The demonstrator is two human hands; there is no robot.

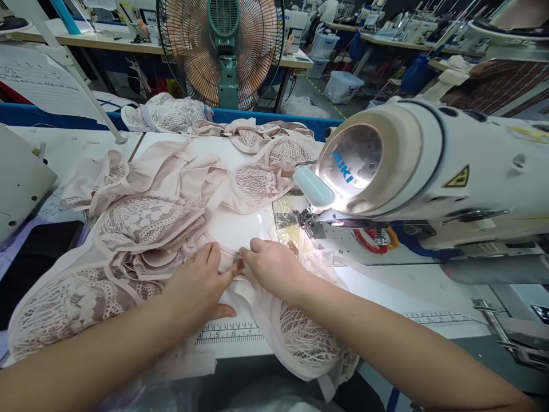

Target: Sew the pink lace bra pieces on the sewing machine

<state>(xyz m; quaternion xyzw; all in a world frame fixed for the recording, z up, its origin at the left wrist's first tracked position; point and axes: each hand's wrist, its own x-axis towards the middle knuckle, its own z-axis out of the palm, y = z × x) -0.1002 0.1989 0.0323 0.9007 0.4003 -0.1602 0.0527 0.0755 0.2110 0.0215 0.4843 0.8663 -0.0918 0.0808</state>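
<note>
Fingers of the left hand (pixel 201 286) and right hand (pixel 272 264) meet tip to tip, pinching the pale pink fabric edge (pixel 231 256) of a lace bra piece (pixel 300 337) flat against the white sewing table (pixel 386 297). Both hands are closed lightly on that edge, not clenched. The piece lies at the table's near rim, its cup drooping over the front, beside a printed ruler strip (pixel 229 332). The material looks light, soft and limp; the lace would likely snag, so the bound edge seems the sound place to grip. Left of the hands sits a heap of similar pink lace cups (pixel 141 229). Beyond stands the cream industrial sewing machine (pixel 429 166), its needle area glared out by the lamp. Farthest, a green pedestal fan (pixel 223 51). Both forearms are cut off by the frame.
</note>
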